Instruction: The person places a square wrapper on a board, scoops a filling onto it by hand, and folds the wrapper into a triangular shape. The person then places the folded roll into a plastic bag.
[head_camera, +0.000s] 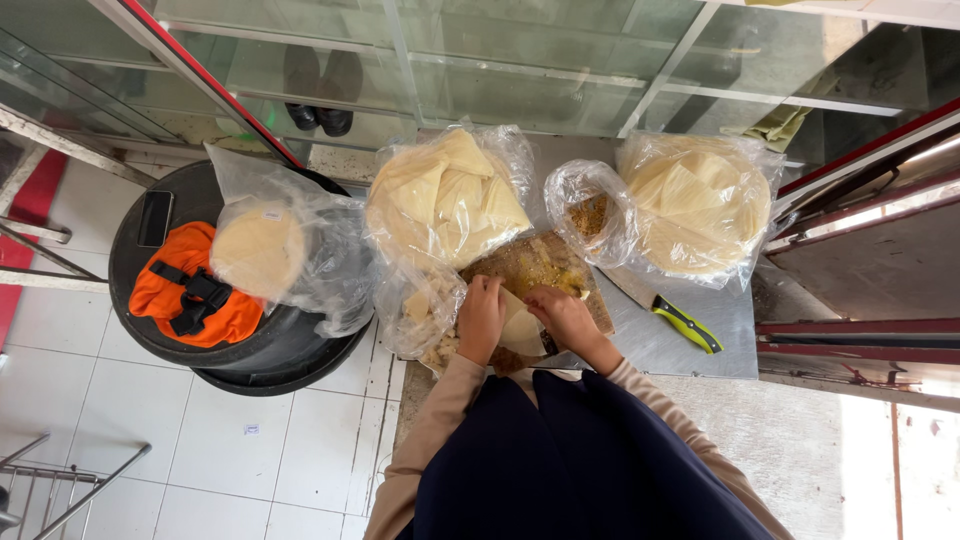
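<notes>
Head view looks straight down on a person working at a metal tabletop (690, 345). Both hands are curled onto a pale triangular pastry sheet (521, 330) that lies on a wooden cutting board (530, 262). The left hand (481, 318) has its fingers bent down onto the sheet's left edge, and the right hand (562, 315) pinches its upper right corner; neither is spread flat.

Around the board sit clear plastic bags: one of folded sheets (445, 195) behind it, a round stack in a bag (700, 200) to the right, a small bag of crumbly filling (590, 212) between them, and a bag of scraps (420, 310) touching the left hand. Another bagged round stack (262, 248) rests on a black barrel lid (130, 245) beside an orange pouch (190, 285).

A green-handled knife (675, 315) lies just beside the right forearm, blade towards the board; I judge that a sideways sweep of that arm could knock it or catch the edge. The thin sheet looks likely to tear if pinched hard, and the scrap bag overhangs the tabletop's left edge, so a nudge could tip it to the tiled floor (150, 440).

Fingertips are tucked under, so whether filling is already inside the sheet cannot be told. The person's dark clothing hides the tabletop's near edge, and the board's front is covered by the hands.
</notes>
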